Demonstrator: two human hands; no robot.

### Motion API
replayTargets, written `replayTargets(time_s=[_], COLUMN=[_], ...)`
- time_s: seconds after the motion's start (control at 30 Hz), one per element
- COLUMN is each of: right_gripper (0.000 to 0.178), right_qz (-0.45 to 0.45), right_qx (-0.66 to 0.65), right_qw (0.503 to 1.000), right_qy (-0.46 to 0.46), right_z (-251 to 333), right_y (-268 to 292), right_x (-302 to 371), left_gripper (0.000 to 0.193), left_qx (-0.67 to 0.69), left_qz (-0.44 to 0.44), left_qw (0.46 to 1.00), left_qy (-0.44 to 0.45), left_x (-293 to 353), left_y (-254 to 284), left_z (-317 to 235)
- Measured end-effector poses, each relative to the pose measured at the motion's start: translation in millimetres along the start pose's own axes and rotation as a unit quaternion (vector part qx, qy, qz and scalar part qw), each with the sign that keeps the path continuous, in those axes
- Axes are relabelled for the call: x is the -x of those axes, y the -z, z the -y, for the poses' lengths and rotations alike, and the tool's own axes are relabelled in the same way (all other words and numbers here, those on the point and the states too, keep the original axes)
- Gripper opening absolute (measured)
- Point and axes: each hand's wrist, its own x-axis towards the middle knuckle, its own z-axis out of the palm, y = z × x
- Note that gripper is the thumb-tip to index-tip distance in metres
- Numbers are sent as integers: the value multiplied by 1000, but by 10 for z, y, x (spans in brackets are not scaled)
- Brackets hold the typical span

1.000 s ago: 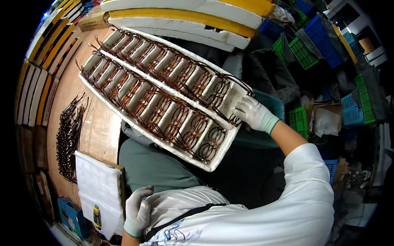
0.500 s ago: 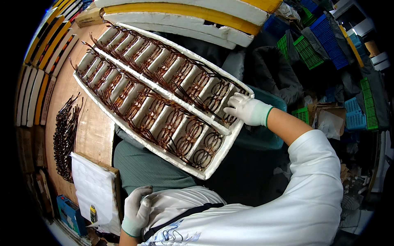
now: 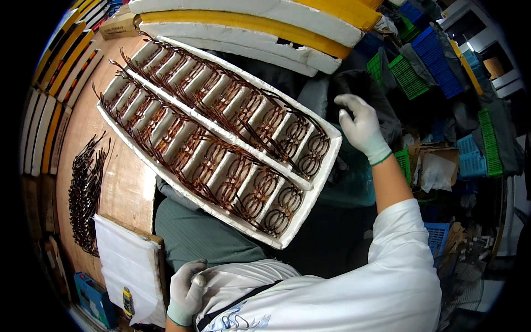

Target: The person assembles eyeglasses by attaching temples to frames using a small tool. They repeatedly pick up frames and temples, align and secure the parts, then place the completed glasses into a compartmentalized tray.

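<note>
A white foam tray (image 3: 327, 166) lies slanted from the table's edge across my lap. It has two rows of compartments filled with brown eyeglass frames (image 3: 314, 154), their temples folded out along the divider and side. My right hand (image 3: 359, 124), in a white glove with a green cuff, hovers beyond the tray's right corner, apart from it. Its thumb and fingers are spread, with nothing visible in them. My gloved left hand (image 3: 187, 288) rests by my lap, loosely curled with the thumb apart from the fingers, and no object shows in it.
A bundle of dark temples (image 3: 86, 196) lies on the wooden table (image 3: 127, 166). Near it are a paper-covered board (image 3: 124, 260), a yellow cutter (image 3: 128, 301) and a blue box (image 3: 95, 299). White and yellow foam trays (image 3: 243, 22) are stacked behind. A teal bin (image 3: 354, 185) stands right.
My right hand has left the last compartment of the far row and moved right and up, off the tray. Eyeglass frames there are now uncovered. My left hand has barely moved.
</note>
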Motion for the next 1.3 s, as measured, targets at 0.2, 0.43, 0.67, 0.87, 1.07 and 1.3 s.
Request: replayTargets(time_s=[0.2,0.43,0.67,0.87,1.07,1.3], right_gripper=[38,86,72,46,42,29], right_qz=[-183,-226,-77,-212,-244,61], right_qx=[223,450,401,428,413,310], right_qw=[951,864,895,876,877,947], right_qy=[112,-15,-179,-64,-36,59], right_z=[202,731,667,1002,1303,1983], right_y=[220,1063,1217,1002,706,370], right_x=[-777,-2652,-2923,-2649,-1550,426], left_gripper=[42,28,31,33,33,39], left_qx=[-64,-58,-26,-35,-7,-54], left_qz=[-38,-52,-77,-36,-61,11], left_qw=[997,997,994,995,995,992], left_qy=[-2,-9,-73,-85,-85,-110], left_x=[89,202,277,294,383,175], left_y=[25,55,123,234,296,434], left_z=[-357,-457,-337,-365,-309,20])
